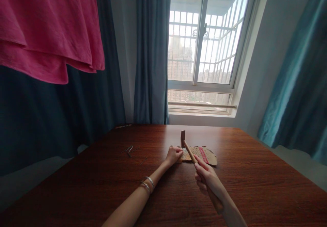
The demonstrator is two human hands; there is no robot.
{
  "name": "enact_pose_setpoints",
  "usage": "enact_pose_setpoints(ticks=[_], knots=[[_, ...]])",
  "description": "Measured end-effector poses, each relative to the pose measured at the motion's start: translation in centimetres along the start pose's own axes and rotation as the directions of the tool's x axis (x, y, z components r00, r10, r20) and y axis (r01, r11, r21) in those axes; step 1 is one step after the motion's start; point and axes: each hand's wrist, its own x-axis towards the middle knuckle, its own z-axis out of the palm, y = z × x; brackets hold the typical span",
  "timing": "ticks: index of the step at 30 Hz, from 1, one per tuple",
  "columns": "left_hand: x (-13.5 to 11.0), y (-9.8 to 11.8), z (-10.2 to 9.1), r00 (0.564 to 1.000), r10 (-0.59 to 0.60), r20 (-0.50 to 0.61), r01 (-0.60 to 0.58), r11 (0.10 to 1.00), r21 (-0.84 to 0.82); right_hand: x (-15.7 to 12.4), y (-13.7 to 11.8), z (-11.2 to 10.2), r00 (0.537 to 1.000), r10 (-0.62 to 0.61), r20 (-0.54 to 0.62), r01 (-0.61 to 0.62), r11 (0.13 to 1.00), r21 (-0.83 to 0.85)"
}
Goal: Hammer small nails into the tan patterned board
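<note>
My right hand (206, 174) is wrapped round the wooden handle of a hammer (189, 151). The hammer's head hangs just above my left hand (174, 154). The fingers of that left hand are pinched together at the left part of a flat tan piece (211, 158), which looks like cardboard. Many small dark dots or holes cover the piece, and a red patterned band runs across it. Whatever thin thing the left fingers pinch is too small to make out. It cannot be told whether the hammer head touches it.
Several thin metal rods or nails (130, 151) lie loose on the brown wooden table (102, 189), left of my left hand. Behind the table are a blue curtain (152, 57) and a window with bars. Pink cloth (51, 26) hangs at the upper left.
</note>
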Motion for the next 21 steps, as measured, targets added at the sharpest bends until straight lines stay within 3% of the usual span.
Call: enact_pose_setpoints(ticks=[10, 13, 21], knots=[[0.24, -0.81, 0.38, 0.997, 0.081, 0.007, -0.081, 0.994, 0.075, 0.04, 0.83, -0.03, 0.999, -0.017, -0.037, 0.018, 1.000, 0.013], [0.23, -0.71, 0.29, 0.995, 0.097, 0.016, -0.098, 0.993, 0.069, -0.06, 0.58, 0.03, 1.000, -0.028, 0.000, 0.028, 0.999, 0.026], [0.19, -0.45, 0.16, 0.997, 0.079, 0.020, -0.080, 0.996, 0.050, 0.14, 0.55, -0.22, 1.000, 0.007, 0.001, -0.007, 1.000, 0.019]])
